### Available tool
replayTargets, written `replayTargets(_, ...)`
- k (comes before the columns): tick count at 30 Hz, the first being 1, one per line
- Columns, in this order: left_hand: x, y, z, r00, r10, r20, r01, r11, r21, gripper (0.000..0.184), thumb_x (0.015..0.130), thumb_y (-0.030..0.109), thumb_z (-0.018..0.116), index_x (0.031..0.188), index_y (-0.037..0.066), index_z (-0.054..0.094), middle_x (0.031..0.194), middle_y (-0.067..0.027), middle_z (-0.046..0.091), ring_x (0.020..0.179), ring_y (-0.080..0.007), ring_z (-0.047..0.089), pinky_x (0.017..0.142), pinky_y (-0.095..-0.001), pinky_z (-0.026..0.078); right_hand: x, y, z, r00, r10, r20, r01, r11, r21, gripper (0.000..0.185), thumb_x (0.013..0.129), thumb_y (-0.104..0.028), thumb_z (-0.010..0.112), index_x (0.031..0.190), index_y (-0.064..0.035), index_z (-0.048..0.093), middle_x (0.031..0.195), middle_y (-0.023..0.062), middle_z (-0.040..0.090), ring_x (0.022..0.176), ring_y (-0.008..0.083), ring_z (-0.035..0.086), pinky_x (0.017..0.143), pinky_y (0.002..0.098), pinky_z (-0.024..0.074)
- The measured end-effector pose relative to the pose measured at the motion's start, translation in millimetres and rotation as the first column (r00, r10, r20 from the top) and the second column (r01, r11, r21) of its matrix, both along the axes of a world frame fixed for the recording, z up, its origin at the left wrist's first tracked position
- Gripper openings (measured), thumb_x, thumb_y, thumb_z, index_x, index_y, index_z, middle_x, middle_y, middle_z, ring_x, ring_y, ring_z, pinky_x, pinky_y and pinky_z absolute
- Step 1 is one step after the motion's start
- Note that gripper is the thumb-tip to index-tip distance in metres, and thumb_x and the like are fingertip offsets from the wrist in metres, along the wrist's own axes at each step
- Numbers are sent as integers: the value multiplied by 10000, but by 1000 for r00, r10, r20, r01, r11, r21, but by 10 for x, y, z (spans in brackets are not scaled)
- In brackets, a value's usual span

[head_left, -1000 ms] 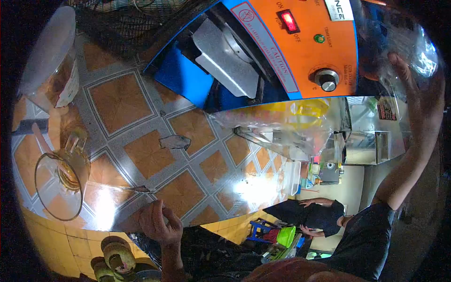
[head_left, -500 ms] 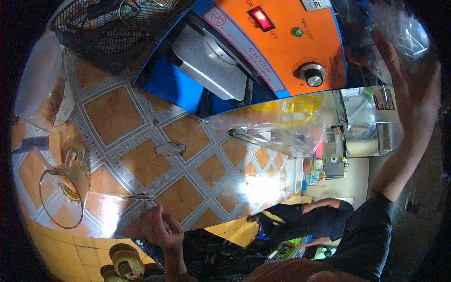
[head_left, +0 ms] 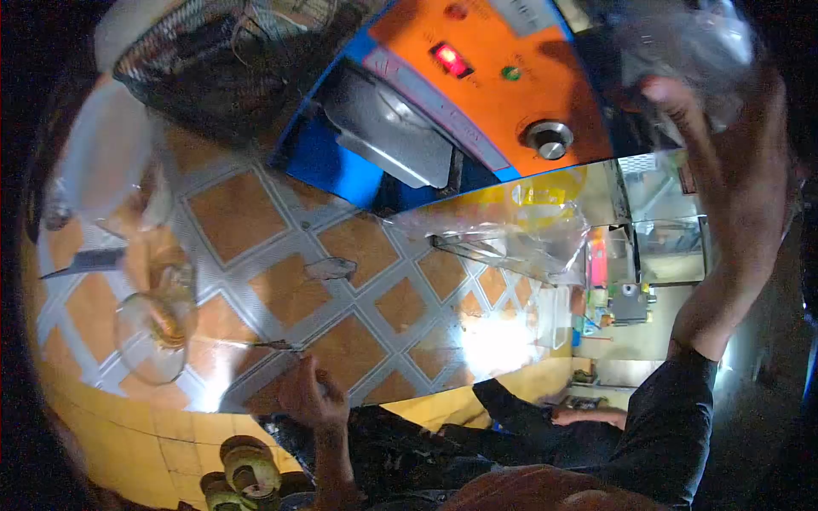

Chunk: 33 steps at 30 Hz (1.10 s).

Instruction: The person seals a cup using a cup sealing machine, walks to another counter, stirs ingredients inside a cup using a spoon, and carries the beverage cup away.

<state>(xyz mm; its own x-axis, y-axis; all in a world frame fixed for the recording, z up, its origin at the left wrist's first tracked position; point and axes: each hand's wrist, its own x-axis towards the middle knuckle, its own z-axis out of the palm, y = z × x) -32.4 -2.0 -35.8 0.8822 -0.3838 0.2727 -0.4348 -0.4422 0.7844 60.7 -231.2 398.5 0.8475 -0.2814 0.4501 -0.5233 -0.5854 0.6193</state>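
Observation:
My right hand (head_left: 737,162) is raised beside the orange-and-blue machine, its fingers around a clear plastic bag (head_left: 707,72) and its thumb extended. The machine's orange panel (head_left: 498,106) has a lit red power switch (head_left: 451,60), a green light (head_left: 511,73) and a knob (head_left: 550,138). Low over the near edge of the tiled-pattern table, my left hand (head_left: 317,396) is curled; motion blur hides anything between its fingers. A thin, dark-tipped tool (head_left: 264,344) lies just beyond these fingertips. To its left stands a clear glass mug (head_left: 158,336) with amber contents at its bottom.
A black wire basket (head_left: 204,94) and a clear container (head_left: 106,166) are at the far left. Yellow-printed plastic packaging (head_left: 545,200) lies below the machine. A crumpled scrap (head_left: 331,269) lies mid-table. Gas canisters (head_left: 251,468) stand on the floor; a person (head_left: 554,430) is at the right.
The view has shifted, so the table and mug appear farther right. My right hand remains at the plastic by the machine, and my left hand stays curled near the table edge.

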Motion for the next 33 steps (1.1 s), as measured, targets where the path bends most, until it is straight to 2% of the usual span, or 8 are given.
replayTargets(1,1,-25,-8,999,11,36,-11,1000,6,180,853,92,564,1011,36,630,902,-114,653,824,-318,629,751,-450,478,-34,-10,54,944,325,54,-329,931,159,769,739,-421,767,1306,-21,434,1161,179,584,987,309,613,849,394,503)
replayTargets(9,211,-120,291,996,-67,-58,61,992,-106,209,822,96,605,1027,64,627,892,-135,656,828,-321,632,744,-410,486,-165,109,600,967,252,23,-248,962,-118,894,685,-333,798,1383,-48,319,1331,243,440,1202,385,483,942,450,454)
replayTargets(11,273,-35,348,986,-155,-63,151,987,-60,246,831,110,607,1070,52,614,931,-151,652,858,-337,631,793,-423,483,-161,50,614,997,74,32,-79,981,176,929,656,-289,802,1402,-62,295,1375,253,389,1249,432,410,1006,462,397)
replayTargets(19,636,518,1709,784,-589,-196,554,806,-208,310,867,95,584,1160,1,553,1057,-178,616,892,-305,636,779,-377,506,-109,11,361,968,73,242,-90,994,61,710,758,-253,658,1386,-109,360,1347,180,423,1187,390,443,991,475,390)
replayTargets(23,987,431,2181,775,-630,-53,603,762,-237,287,889,129,597,1144,0,563,973,-170,643,850,-285,648,744,-360,512,-61,-42,239,966,16,259,-15,1000,-4,552,875,-231,477,1404,-132,353,1387,171,400,1218,398,414,1007,501,356)
replayTargets(24,1098,353,2478,771,-623,-134,588,776,-227,247,886,119,603,1101,0,584,927,-159,653,849,-284,649,736,-365,512,-55,-33,197,960,-2,281,14,999,-40,599,829,-228,544,1392,-121,371,1408,168,383,1248,374,407,1048,468,336)
replayTargets(28,1753,-97,2784,772,-564,293,625,759,-183,186,871,66,601,1044,-3,605,925,-152,660,848,-272,653,736,-354,507,-59,-14,158,942,30,333,-27,1000,-11,556,871,-203,469,1410,-122,353,1430,176,363,1267,393,397,1057,494,320)
replayTargets(33,2367,-850,3476,855,-437,279,518,737,-434,164,878,57,599,1028,-7,604,878,-122,634,788,-200,608,729,-302,482,-132,57,253,946,-28,324,5,997,73,654,878,-306,514,1466,-168,265,1485,192,273,1332,430,312,1069,545,276)
